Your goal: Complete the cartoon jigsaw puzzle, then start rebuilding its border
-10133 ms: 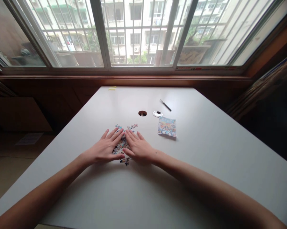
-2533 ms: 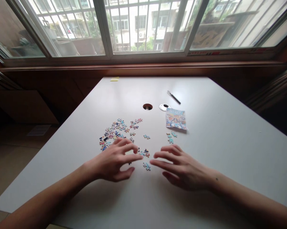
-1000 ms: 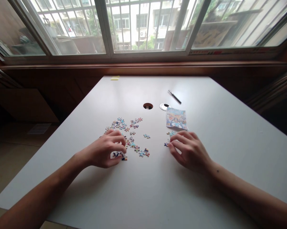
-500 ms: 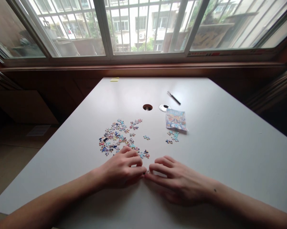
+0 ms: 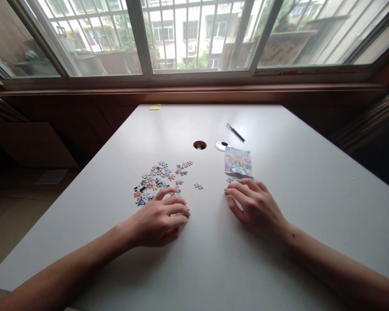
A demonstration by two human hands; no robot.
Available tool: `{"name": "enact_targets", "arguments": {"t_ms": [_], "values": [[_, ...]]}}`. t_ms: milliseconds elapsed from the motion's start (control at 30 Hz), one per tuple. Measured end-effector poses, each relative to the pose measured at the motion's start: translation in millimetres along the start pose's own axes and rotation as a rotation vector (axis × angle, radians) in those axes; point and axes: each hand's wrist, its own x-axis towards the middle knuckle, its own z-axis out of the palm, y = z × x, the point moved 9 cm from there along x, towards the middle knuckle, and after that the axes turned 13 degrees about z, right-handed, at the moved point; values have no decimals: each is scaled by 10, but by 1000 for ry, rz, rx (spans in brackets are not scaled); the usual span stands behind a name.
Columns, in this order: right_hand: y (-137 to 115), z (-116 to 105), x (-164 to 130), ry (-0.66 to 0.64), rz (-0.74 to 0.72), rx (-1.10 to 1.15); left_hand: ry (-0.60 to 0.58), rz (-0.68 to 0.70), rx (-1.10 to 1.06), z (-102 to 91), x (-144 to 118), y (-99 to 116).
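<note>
Over the near right part of a loose pile of small jigsaw puzzle pieces (image 5: pixel 157 181), my left hand (image 5: pixel 165 218) is spread with its fingers apart, and pieces show by its fingertips. My right hand (image 5: pixel 251 201) is curled, thumb and fingertips together at a dark puzzle piece (image 5: pixel 226 189). That hand hides most of a small group of pieces, though a light blue piece (image 5: pixel 229 179) shows above its fingers. Between the hands and a little farther away lies a joined pair of pieces (image 5: pixel 198 186).
A colourful picture packet (image 5: pixel 238 162) lies just beyond my right hand. Farther back are a round hole (image 5: pixel 200 145) in the white table (image 5: pixel 194 276), its silver cover (image 5: pixel 222 146) and a dark pen (image 5: pixel 235 132). Yellow tape (image 5: pixel 154 107) marks the far edge, below the window.
My hands have parted from their meeting point near the front. The right one moved away and right to the small group; the left one shifted up and left over the pile.
</note>
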Motion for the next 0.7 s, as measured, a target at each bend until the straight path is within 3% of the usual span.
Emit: {"name": "enact_targets", "arguments": {"t_ms": [267,500,700], "values": [[38,13,-12,-6,46,-42,146,-182,180,-263,-132,-277],[-3,-18,-20,1,8,44,0,-330,221,-141,-203,-425],[-164,41,-78,-132,-125,189,-109,-227,194,60,-150,-329]]}}
